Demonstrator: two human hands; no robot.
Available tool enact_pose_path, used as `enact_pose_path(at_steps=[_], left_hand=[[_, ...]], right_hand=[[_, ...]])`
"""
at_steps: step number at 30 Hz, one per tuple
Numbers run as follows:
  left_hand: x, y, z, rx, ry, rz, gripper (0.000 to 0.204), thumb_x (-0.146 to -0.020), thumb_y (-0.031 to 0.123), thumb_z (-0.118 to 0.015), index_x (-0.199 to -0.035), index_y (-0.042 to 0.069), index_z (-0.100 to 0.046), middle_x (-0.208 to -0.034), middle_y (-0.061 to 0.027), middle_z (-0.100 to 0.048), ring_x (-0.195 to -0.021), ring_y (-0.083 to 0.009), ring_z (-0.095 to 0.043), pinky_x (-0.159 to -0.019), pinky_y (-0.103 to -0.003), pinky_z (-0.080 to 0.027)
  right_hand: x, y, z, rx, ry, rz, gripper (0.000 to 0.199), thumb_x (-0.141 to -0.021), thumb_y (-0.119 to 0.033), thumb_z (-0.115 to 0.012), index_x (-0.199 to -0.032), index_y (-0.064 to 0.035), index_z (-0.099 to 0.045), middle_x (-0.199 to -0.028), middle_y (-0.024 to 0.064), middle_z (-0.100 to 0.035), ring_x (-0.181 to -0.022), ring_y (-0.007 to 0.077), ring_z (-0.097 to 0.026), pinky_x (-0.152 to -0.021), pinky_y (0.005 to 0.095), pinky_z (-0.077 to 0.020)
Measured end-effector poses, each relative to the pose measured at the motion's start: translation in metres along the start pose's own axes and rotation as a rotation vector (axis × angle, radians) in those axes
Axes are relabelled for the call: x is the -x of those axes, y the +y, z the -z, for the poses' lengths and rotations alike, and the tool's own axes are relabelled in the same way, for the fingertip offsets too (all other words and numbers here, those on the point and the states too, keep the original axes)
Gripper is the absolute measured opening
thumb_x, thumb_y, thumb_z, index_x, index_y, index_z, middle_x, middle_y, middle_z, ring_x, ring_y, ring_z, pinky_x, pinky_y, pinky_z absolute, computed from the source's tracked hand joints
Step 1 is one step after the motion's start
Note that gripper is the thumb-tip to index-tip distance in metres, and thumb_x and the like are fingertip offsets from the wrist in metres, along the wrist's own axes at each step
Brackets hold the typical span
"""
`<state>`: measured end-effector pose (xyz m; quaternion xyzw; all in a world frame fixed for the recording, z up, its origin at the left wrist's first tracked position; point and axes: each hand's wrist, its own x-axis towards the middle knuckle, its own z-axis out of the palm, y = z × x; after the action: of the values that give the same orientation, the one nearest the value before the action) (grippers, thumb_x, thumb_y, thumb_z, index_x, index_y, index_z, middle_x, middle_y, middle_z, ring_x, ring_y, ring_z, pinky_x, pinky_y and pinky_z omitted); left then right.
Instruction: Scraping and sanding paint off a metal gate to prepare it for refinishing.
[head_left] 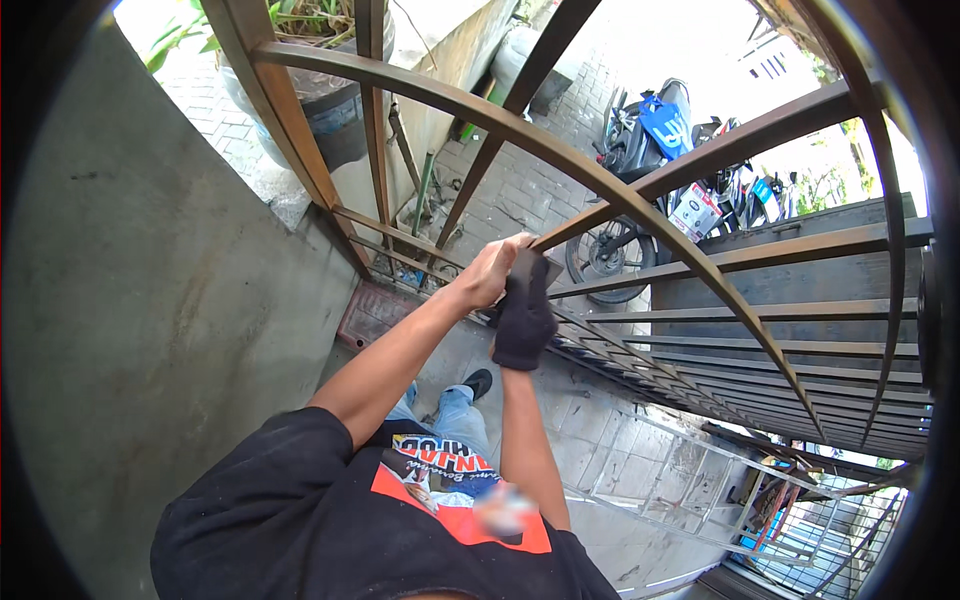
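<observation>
A brown metal fence [490, 110] of long bars and curved rails stands in front of me. My left hand [488, 274] is bare and closed around one of its bars, near the middle of the view. Right beside it, almost touching, is my right hand [526, 322] in a black knitted glove. Its fingers are bent around the same bar, pressing a small flat dark grey piece [542, 272] against it. Whether that piece is sandpaper or a cloth I cannot tell. The fingertips of both hands are partly hidden.
A grey wall [150, 260] rises close on my left. Beyond the bars are a potted plant [325, 90] and parked motorcycles [660, 150]. A light metal frame [680, 480] lies at the lower right. A reddish block [372, 314] is at the wall's foot.
</observation>
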<state>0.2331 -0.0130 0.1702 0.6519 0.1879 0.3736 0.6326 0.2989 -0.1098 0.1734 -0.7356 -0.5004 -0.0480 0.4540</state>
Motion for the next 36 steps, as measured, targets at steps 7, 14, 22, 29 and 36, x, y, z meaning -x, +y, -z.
enact_pose_path(at_steps=[7, 14, 22, 29, 36], left_hand=[[-0.021, 0.086, 0.002, 0.345, -0.030, -0.050, 0.115, -0.072, 0.088, -0.001, -0.119, -0.004, -0.051, -0.110, -0.0083, -0.058, -0.105, -0.0149, -0.052, -0.096, -0.029, -0.038], [-0.001, 0.005, 0.001, 0.378, -0.015, 0.146, 0.108, -0.077, 0.084, -0.005, -0.124, -0.001, -0.050, -0.114, -0.0081, -0.058, -0.110, -0.0160, -0.051, -0.099, -0.029, -0.036], [-0.022, 0.071, -0.008, 0.275, -0.006, -0.044, 0.115, -0.072, 0.087, -0.001, -0.124, -0.003, -0.050, -0.117, -0.0097, -0.058, -0.114, -0.0174, -0.051, -0.105, -0.032, -0.032], [-0.013, 0.061, -0.001, 0.247, -0.045, 0.013, 0.114, -0.075, 0.085, -0.003, -0.124, -0.005, -0.052, -0.118, -0.0122, -0.058, -0.115, -0.0184, -0.050, -0.104, -0.031, -0.032], [-0.006, 0.026, 0.007, 0.095, -0.097, 0.118, 0.118, -0.070, 0.089, 0.001, -0.128, -0.001, -0.050, -0.122, -0.0107, -0.056, -0.117, -0.0183, -0.050, -0.105, -0.035, -0.033]], right_hand=[[-0.064, -0.077, 0.046, -0.224, 0.046, -0.102, 0.052, -0.087, -0.012, -0.066, -0.136, -0.0143, -0.050, -0.081, 0.0177, -0.064, -0.054, 0.0232, -0.053, -0.053, 0.0330, -0.0455], [0.001, -0.003, -0.001, -0.070, -0.049, -0.150, 0.048, -0.086, -0.010, -0.064, -0.133, -0.0097, -0.053, -0.082, 0.0081, -0.066, -0.057, 0.0097, -0.054, -0.055, 0.0292, -0.0475], [-0.044, -0.031, 0.032, -0.245, 0.057, -0.157, 0.048, -0.086, -0.009, -0.066, -0.133, -0.0158, -0.055, -0.072, 0.0094, -0.066, -0.056, 0.0135, -0.056, -0.052, 0.0323, -0.0454], [-0.050, -0.053, 0.046, -0.226, 0.055, -0.120, 0.055, -0.084, -0.013, -0.068, -0.136, -0.0182, -0.051, -0.072, 0.0135, -0.066, -0.055, 0.0186, -0.061, -0.055, 0.0369, -0.0476], [-0.006, -0.006, 0.004, 0.058, -0.008, -0.070, 0.052, -0.087, -0.012, -0.065, -0.136, -0.0185, -0.051, -0.071, 0.0135, -0.066, -0.053, 0.0187, -0.058, -0.054, 0.0361, -0.0468]])
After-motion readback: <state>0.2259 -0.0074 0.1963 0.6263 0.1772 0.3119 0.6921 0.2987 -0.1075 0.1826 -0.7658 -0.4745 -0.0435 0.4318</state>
